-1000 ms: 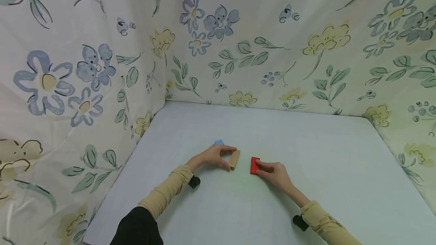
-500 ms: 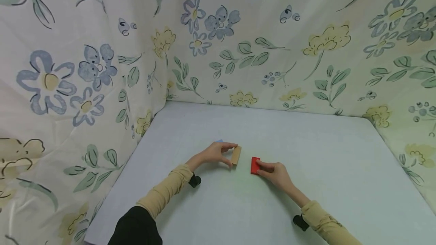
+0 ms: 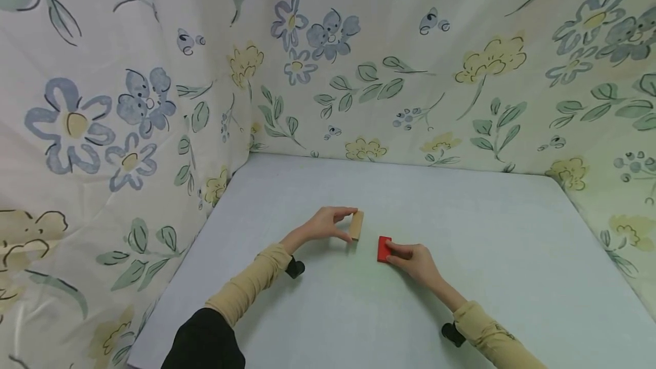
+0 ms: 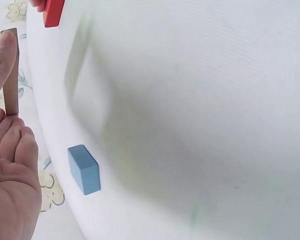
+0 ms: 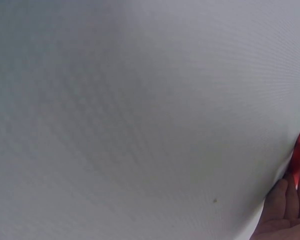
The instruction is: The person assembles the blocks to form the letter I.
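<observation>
My left hand [image 3: 323, 224] pinches a tan wooden block [image 3: 357, 226] by its two ends, thumb at one and fingers at the other. In the left wrist view the block [image 4: 11, 90] is lifted, its shadow on the tabletop apart from it. To the right, my right hand [image 3: 417, 262] grips a red block [image 3: 382, 250] by its right side, low at the table. The wrist view shows fingers about the red block [image 5: 299, 162]. A blue block [image 4: 84, 170] lies on the table below the left hand; in the head view the hand hides it.
The white table [image 3: 461, 209] runs back to a hanging floral cloth [image 3: 389, 73], which also covers the left and right sides. A black wrist camera [image 3: 295, 268] sits under the left forearm, another black camera [image 3: 453, 335] under the right.
My left hand has risen and moved slightly away toward the back with the wooden block, so the blue block has gone out of sight behind it. The right hand and red block have stayed put.
</observation>
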### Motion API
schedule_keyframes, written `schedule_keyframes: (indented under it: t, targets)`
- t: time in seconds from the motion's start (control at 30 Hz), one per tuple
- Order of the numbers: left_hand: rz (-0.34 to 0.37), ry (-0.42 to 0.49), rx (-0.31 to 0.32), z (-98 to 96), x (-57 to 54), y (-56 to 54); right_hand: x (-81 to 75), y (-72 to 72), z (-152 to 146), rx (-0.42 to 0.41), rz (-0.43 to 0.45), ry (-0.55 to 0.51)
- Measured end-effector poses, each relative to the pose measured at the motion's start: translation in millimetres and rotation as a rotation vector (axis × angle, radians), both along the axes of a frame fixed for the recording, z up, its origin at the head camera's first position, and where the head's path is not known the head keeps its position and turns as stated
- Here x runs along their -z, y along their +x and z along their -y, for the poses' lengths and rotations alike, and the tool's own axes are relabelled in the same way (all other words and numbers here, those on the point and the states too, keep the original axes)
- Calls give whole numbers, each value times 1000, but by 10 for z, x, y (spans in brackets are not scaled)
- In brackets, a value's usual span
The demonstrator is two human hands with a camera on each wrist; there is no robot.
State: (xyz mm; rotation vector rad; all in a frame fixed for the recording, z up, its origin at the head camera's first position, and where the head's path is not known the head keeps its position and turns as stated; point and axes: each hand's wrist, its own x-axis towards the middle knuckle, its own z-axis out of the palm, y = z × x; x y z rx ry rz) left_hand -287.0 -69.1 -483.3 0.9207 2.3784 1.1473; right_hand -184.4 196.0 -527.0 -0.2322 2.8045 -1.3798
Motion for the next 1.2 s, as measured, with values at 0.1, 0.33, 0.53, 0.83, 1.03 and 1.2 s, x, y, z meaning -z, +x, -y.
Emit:
schedule_keyframes:
  t: [0.1,0.33,0.53,0.83,1.03,1.2]
  targets:
    - [-14,14,1,-28,-37,-15,0,-6,-9,6,-8,1]
    - [-26,12,-12,-72,-61,-28,27,-6,-16,-3,-23,-18]
    - [-35,15,-24,-105,-48,-40,40,-2,-23,-8,-51,1]
    - [-20,30,-37,-187,-64,-23,26,-7,-18,12,-6,1]
    - [-27,34,-49,-250,-61,-30,32,-12,-26,7,-17,-2]
    - [-40,41,-52,-288,-54,-37,35,-18,-18,-3,-26,-20]
